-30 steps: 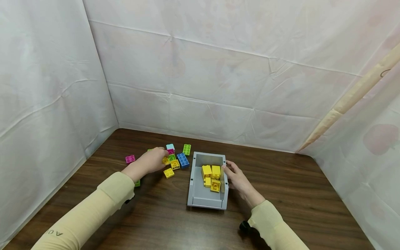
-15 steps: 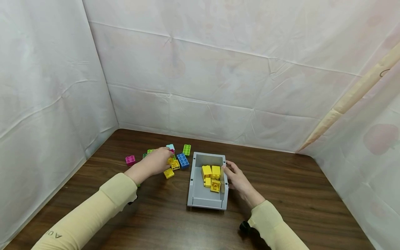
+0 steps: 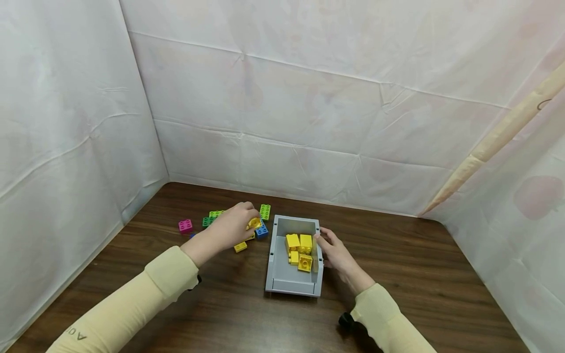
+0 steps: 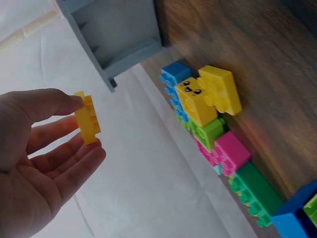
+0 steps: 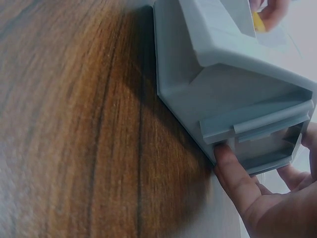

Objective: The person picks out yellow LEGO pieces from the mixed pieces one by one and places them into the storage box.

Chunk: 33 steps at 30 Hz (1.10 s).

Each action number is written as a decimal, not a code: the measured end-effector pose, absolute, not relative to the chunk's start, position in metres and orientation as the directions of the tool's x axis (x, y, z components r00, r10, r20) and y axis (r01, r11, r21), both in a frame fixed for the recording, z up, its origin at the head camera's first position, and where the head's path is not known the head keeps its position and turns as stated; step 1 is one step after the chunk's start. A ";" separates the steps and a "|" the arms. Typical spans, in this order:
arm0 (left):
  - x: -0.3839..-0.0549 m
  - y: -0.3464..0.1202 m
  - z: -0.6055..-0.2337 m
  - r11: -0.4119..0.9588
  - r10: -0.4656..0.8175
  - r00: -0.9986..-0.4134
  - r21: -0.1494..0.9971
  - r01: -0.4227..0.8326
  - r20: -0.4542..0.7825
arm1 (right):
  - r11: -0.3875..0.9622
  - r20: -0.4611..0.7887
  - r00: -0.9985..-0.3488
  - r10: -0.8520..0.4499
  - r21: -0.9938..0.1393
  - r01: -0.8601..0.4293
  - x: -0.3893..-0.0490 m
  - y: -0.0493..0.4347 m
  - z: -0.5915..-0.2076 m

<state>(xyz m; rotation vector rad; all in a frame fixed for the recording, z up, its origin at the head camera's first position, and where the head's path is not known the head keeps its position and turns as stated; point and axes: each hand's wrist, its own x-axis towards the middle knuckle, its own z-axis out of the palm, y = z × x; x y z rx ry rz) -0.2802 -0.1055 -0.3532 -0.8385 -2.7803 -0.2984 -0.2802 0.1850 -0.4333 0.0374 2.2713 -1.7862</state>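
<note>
My left hand [image 3: 229, 228] pinches a yellow toy brick [image 4: 88, 119] between thumb and fingers, held above the loose bricks. Under it in the left wrist view lie a yellow brick with a printed face [image 4: 196, 101] and a plain yellow brick [image 4: 223, 89]. Beside those is a blue brick [image 3: 262, 231]. With the thumb at its right rim and fingers along the outer side, my right hand [image 3: 339, 255] holds a grey storage bin [image 3: 293, 287]. Several yellow bricks [image 3: 305, 263] lie inside the bin, toward its right wall.
Around the left hand, on the dark wooden table [image 3: 419, 274], are a magenta brick [image 3: 185, 226], a dark green brick [image 3: 206, 221] and a light green brick [image 3: 265, 212]. White curtains [image 3: 282, 98] hang behind the table and at both sides.
My left hand has picked a yellow brick from the pile and moved a little right and up with it. The right hand and the bin have stayed in place.
</note>
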 end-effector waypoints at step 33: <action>-0.248 -0.050 -0.331 0.700 0.677 -0.702 0.098 0.707 0.221 | 0.254 -0.213 -0.966 -0.144 -0.952 0.172 -0.280 0.185 -0.434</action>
